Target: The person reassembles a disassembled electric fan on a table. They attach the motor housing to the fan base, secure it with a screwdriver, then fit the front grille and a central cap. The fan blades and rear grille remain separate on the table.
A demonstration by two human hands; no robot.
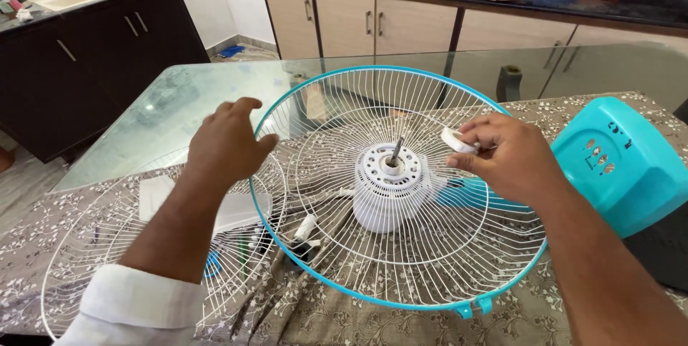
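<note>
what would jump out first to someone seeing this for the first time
The big round wire fan guard with a turquoise rim fills the middle of the table, with the white motor housing and its bare shaft at its centre. Over it, the right hand pinches a small white ring-shaped part, while the left hand hovers open by the guard's left edge. A turquoise fan base lies at the right.

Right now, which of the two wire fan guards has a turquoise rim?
The guard mounted around the white motor, turquoise-rimmed guard. The other guard, lying flat at left, is all white.
</note>
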